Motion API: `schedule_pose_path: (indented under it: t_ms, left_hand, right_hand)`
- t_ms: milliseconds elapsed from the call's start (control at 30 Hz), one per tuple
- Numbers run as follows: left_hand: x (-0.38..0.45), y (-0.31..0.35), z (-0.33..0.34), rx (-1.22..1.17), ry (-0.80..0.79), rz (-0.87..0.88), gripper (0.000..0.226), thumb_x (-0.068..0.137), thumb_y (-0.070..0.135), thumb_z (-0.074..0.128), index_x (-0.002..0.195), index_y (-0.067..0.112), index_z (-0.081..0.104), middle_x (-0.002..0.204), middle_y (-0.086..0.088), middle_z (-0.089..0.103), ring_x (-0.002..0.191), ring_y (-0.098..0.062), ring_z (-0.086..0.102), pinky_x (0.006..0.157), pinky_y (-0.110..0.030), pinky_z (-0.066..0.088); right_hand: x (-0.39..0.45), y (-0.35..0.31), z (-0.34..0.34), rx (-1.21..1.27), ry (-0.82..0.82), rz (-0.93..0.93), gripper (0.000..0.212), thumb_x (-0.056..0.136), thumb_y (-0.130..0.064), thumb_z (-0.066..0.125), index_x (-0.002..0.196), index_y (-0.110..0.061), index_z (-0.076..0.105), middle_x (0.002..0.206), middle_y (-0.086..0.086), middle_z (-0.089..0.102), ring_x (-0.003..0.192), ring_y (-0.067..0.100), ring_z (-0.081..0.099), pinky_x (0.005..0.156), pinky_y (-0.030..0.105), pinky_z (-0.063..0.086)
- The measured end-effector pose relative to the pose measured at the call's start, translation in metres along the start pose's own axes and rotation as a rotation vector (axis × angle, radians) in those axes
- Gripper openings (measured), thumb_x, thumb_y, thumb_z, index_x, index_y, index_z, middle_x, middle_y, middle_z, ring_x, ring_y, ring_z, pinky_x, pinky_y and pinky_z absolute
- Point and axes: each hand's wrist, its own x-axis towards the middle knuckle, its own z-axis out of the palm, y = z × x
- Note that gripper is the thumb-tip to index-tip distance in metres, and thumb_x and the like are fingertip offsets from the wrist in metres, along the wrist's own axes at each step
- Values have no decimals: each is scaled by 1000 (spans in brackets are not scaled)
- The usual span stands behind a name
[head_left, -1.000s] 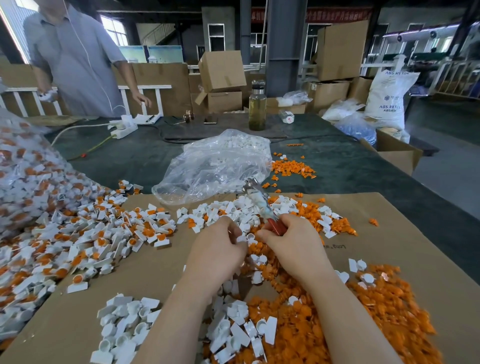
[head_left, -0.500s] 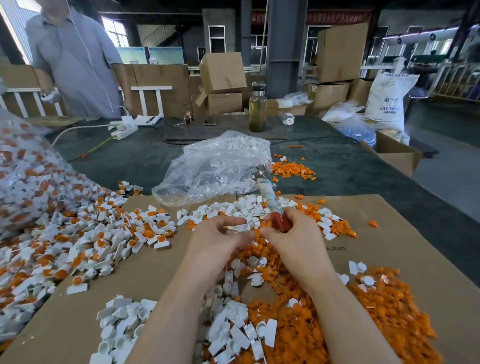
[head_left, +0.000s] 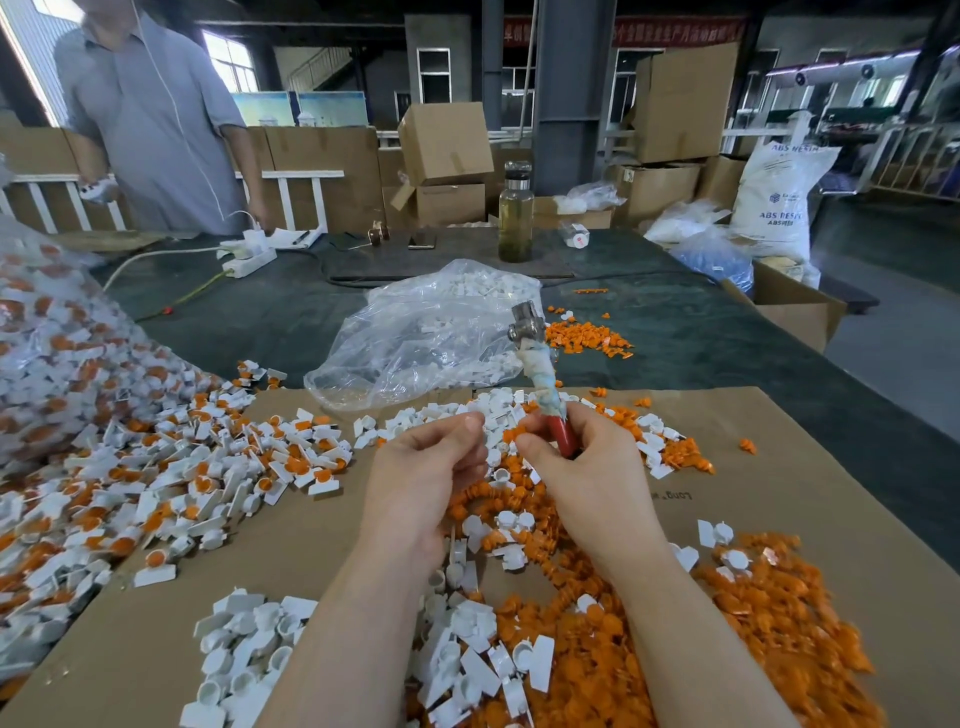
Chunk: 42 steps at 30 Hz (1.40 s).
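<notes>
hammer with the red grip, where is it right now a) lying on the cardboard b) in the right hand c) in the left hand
B: the right hand grips the hammer by its red end, head raised; the left hand pinches a small white part.

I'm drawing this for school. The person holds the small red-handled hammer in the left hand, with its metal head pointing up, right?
Not quite. The head view shows the right hand gripping the small hammer with a red handle and metal head, not the left hand. The metal head does point up.
</notes>
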Motion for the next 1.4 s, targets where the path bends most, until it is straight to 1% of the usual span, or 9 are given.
schedule_pose_path:
  t_ms: [167, 400, 533, 667, 767, 933, 1067, 1167, 1400]
  left_hand:
    - [-4, 1, 4, -49, -45, -13, 7, 85, 4, 74, 92, 2, 72, 80, -14, 76, 75, -21, 76, 60, -23, 59]
    - [-7, 1, 8, 41, -73, 76, 16, 81, 5, 77, 97, 2, 73, 81, -14, 77, 77, -22, 76, 63, -23, 59]
    - [-11, 1, 11, 127, -47, 177, 9, 80, 6, 78, 89, 7, 77, 77, -10, 76, 76, -22, 76, 64, -23, 58]
    - [-14, 1, 16, 258, 30, 285, 14, 78, 10, 81, 75, 24, 77, 71, 2, 76, 72, -15, 75, 67, -25, 59]
    - [-16, 1, 17, 343, 60, 360, 16, 79, 16, 82, 75, 30, 77, 73, 10, 75, 73, -9, 73, 70, -25, 58]
    - [-18, -1, 18, 433, 69, 437, 9, 80, 22, 81, 86, 28, 80, 74, 15, 74, 72, 0, 69, 66, -14, 52]
    - [-19, -2, 19, 447, 70, 469, 12, 80, 20, 81, 83, 31, 78, 73, 21, 73, 71, 6, 67, 61, -6, 48]
    - [-19, -4, 21, 432, 61, 475, 14, 80, 19, 81, 79, 33, 77, 73, 23, 72, 71, 7, 67, 61, -5, 48]
    - [-19, -6, 21, 461, 94, 483, 18, 81, 19, 79, 76, 35, 75, 71, 25, 71, 70, 9, 66, 59, -4, 47]
  right_hand:
    - [0, 0, 0, -31, 22, -28, 9, 89, -25, 71, 83, -27, 64, 69, -27, 62, 61, -6, 56, 54, 7, 41]
    - [-2, -2, 3, -125, 106, -57, 12, 89, -31, 70, 83, -32, 59, 74, -33, 60, 67, -7, 57, 56, 8, 41]
    - [-3, -4, 4, -186, 168, -77, 10, 89, -35, 69, 92, -33, 60, 70, -19, 62, 76, -8, 58, 56, 12, 38]
    - [-5, -6, 6, -237, 183, -86, 12, 90, -36, 68, 92, -35, 57, 72, -20, 60, 77, -12, 56, 55, 12, 35]
    - [-5, -7, 6, -252, 190, -80, 12, 90, -35, 68, 93, -35, 57, 71, -20, 59, 78, -13, 55, 54, 11, 33]
    - [-4, -7, 5, -219, 204, -70, 9, 89, -33, 70, 95, -30, 63, 72, -19, 61, 76, -11, 57, 54, 9, 38]
    - [-5, -7, 6, -216, 221, -77, 9, 89, -31, 70, 90, -31, 61, 69, -20, 59, 73, -12, 56, 54, 9, 37]
    - [-6, -8, 7, -233, 219, -86, 12, 89, -29, 70, 88, -33, 59, 68, -21, 57, 75, -14, 55, 55, 5, 38]
    - [-2, -7, 4, -219, 94, -48, 7, 91, -29, 67, 89, -29, 60, 71, -18, 59, 70, -9, 55, 54, 9, 36]
